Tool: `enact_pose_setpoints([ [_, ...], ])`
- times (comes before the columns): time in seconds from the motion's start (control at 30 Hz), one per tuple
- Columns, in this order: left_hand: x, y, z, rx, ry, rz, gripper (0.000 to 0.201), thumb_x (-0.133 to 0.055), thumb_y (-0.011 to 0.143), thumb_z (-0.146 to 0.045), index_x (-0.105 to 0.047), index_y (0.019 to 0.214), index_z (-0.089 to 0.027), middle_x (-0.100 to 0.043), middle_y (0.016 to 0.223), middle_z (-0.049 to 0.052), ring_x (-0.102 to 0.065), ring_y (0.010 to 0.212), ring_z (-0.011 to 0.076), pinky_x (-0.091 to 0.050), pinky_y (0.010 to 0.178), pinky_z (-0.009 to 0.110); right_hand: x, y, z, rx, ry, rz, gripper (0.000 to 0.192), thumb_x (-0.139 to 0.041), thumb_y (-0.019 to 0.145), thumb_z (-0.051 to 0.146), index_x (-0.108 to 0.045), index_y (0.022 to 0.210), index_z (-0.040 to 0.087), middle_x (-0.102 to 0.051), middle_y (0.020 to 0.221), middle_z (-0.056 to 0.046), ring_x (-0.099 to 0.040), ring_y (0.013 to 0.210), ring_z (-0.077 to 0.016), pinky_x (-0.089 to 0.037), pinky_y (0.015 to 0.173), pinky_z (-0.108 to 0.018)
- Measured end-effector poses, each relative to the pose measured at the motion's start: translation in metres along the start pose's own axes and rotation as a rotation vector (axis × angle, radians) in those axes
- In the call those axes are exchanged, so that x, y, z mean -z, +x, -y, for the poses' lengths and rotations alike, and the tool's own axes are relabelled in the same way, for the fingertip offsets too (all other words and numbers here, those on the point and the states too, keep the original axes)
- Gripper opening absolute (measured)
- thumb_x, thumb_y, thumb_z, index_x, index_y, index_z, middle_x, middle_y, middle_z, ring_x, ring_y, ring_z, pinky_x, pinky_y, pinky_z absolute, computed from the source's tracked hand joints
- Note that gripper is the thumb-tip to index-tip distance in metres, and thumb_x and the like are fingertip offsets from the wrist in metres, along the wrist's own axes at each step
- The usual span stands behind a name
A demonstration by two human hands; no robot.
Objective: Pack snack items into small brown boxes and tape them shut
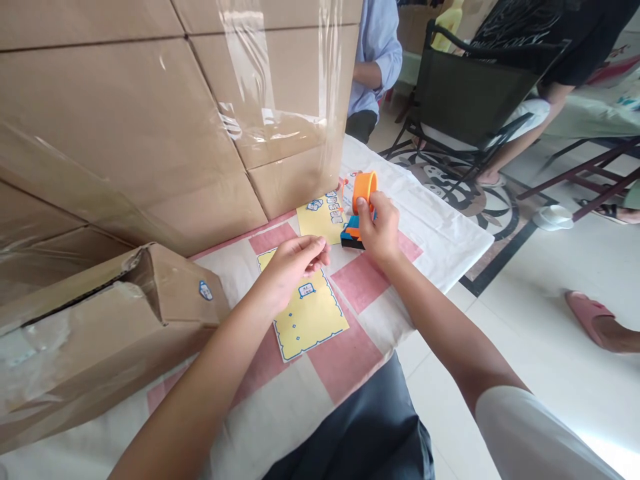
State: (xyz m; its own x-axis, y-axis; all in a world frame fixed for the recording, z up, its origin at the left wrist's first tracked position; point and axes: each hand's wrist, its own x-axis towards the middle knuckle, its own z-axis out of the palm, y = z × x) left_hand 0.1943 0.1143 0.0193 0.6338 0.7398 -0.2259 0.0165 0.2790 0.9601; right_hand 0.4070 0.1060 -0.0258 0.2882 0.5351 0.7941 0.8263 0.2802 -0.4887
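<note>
My right hand (381,223) grips an orange ring-shaped tape roll (364,187) between thumb and fingers, upright above the tablecloth. Just below the ring is a small blue, orange and black object (353,233) that looks like part of a tape dispenser; whether the two are joined is hidden. My left hand (295,263) is closed, thumb against the fingers, over a yellow sheet with blue border (313,320). Anything in that pinch is too small to make out. Behind my hands lies a second yellow sheet with blue-edged stickers (320,217), partly under the dispenser.
Plastic-wrapped cardboard boxes (175,120) stand stacked along the table's far left side. A taped carton (185,293) sits at my left on the pink-and-white tablecloth (425,227). A person in a light blue shirt (377,53) and a dark folding chair (475,93) are beyond.
</note>
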Motion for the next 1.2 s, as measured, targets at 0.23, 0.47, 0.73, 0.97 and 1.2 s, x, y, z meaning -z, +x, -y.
enact_pose_setpoints([
  [0.23, 0.003, -0.007, -0.012, -0.027, -0.027, 0.008, 0.026, -0.069, 0.087, -0.039, -0.065, 0.074, -0.017, -0.057, 0.066, 0.000, -0.042, 0.056, 0.0066, -0.028, 0.051, 0.020, 0.002, -0.001, 0.004, -0.016, 0.001, 0.026, 0.040, -0.040, 0.107, 0.043, -0.032, 0.073, 0.024, -0.040, 0.066, 0.003, -0.037, 0.063, -0.0147, -0.033, 0.067, -0.034],
  [0.47, 0.007, -0.012, -0.025, -0.064, -0.044, 0.005, 0.033, -0.068, 0.089, -0.044, -0.061, 0.071, -0.017, -0.053, 0.065, -0.001, -0.042, 0.056, 0.0069, -0.029, 0.052, 0.021, -0.002, -0.005, 0.007, 0.027, 0.028, 0.078, 0.039, -0.041, 0.107, 0.043, -0.036, 0.074, 0.024, -0.044, 0.069, 0.001, -0.042, 0.067, -0.0163, -0.035, 0.070, -0.036],
  [0.73, 0.009, -0.015, -0.040, -0.088, -0.131, -0.024, 0.031, -0.070, 0.087, -0.039, -0.058, 0.068, -0.017, -0.046, 0.061, -0.003, -0.038, 0.055, 0.0074, -0.029, 0.051, 0.021, -0.003, -0.007, 0.010, 0.123, 0.051, 0.140, 0.034, -0.040, 0.108, 0.034, -0.042, 0.076, 0.022, -0.048, 0.072, 0.001, -0.048, 0.073, -0.0170, -0.034, 0.078, -0.036],
  [0.97, 0.007, -0.015, -0.041, -0.099, -0.237, -0.015, 0.030, -0.071, 0.087, -0.036, -0.056, 0.068, -0.017, -0.045, 0.063, -0.003, -0.038, 0.055, 0.0073, -0.029, 0.048, 0.021, -0.004, -0.009, 0.016, 0.158, 0.010, 0.165, 0.037, -0.035, 0.109, 0.040, -0.043, 0.077, 0.023, -0.049, 0.073, 0.000, -0.049, 0.075, -0.0183, -0.033, 0.080, -0.037],
  [1.2, 0.008, -0.018, -0.043, -0.107, -0.409, 0.009, 0.024, -0.072, 0.087, -0.034, -0.061, 0.075, -0.017, -0.042, 0.061, -0.005, -0.038, 0.054, 0.0063, -0.032, 0.048, 0.019, -0.004, -0.009, 0.018, 0.212, -0.001, 0.236, 0.038, -0.034, 0.109, 0.043, -0.044, 0.078, 0.023, -0.051, 0.075, -0.001, -0.049, 0.078, -0.0193, -0.034, 0.082, -0.038],
])
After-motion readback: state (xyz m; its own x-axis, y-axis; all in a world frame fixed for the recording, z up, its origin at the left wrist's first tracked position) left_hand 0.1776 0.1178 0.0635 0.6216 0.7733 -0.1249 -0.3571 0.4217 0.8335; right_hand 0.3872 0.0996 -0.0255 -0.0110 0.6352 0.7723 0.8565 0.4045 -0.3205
